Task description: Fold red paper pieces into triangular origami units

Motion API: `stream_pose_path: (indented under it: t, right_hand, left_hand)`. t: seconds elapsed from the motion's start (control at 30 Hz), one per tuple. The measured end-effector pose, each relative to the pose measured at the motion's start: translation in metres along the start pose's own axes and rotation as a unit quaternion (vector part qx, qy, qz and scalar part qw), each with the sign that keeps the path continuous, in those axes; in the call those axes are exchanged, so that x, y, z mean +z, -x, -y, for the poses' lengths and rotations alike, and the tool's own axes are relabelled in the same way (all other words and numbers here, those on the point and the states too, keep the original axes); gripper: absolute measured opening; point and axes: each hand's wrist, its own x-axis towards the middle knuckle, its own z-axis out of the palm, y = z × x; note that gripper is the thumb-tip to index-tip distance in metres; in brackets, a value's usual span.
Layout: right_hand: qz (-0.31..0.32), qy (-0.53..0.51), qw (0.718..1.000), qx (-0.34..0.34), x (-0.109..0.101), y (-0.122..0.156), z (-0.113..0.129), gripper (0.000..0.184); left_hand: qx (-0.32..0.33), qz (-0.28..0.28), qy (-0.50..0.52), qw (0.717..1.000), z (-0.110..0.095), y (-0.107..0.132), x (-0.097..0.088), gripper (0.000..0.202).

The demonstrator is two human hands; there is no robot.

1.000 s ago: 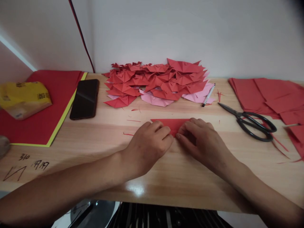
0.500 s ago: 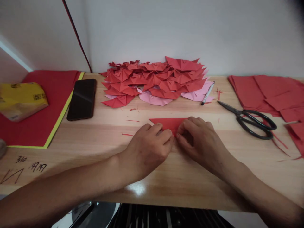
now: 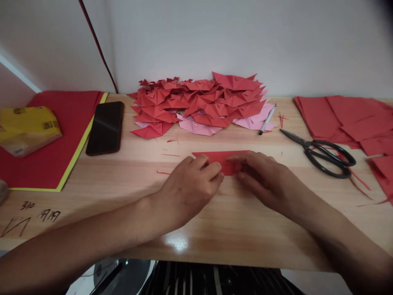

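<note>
A folded strip of red paper (image 3: 218,156) lies on the table in front of me, its pointed end toward the left. My left hand (image 3: 195,186) has its fingers curled and pressed onto the left part of this paper. Over the paper's right part, my right hand (image 3: 260,174) has its fingers stretched out, slightly blurred, with the thumb apart below them. Part of the paper is hidden under both hands.
Behind lies a pile of folded red and pink paper pieces (image 3: 199,98), with a pen (image 3: 267,119) beside it. Scissors (image 3: 319,152) and red sheets (image 3: 353,119) are on the right. A phone (image 3: 106,128), red sheets (image 3: 73,123) and a yellow packet (image 3: 29,129) sit left.
My right hand has shifted slightly right and its fingers have straightened from a pinch, uncovering more of the red paper. My left hand stays nearly in place.
</note>
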Motion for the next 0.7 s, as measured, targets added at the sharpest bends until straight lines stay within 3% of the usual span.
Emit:
stream_pose_path:
  t: [0.1, 0.3, 0.7]
  right_hand:
    - [0.031, 0.061, 0.996, -0.051, -0.004, 0.008, 0.004, 0.035]
    - [-0.013, 0.26, 0.962, -0.078, 0.009, 0.019, 0.027, 0.037]
    - [-0.026, 0.286, 0.956, -0.06, 0.015, 0.027, 0.031, 0.043]
  left_hand:
    - [0.005, 0.006, 0.011, 1.0, 0.002, 0.0, -0.001, 0.017]
    - [0.012, 0.032, 0.004, 0.999, 0.002, 0.001, -0.003, 0.017]
    - [0.028, 0.037, 0.022, 0.999, 0.004, 0.004, -0.002, 0.018]
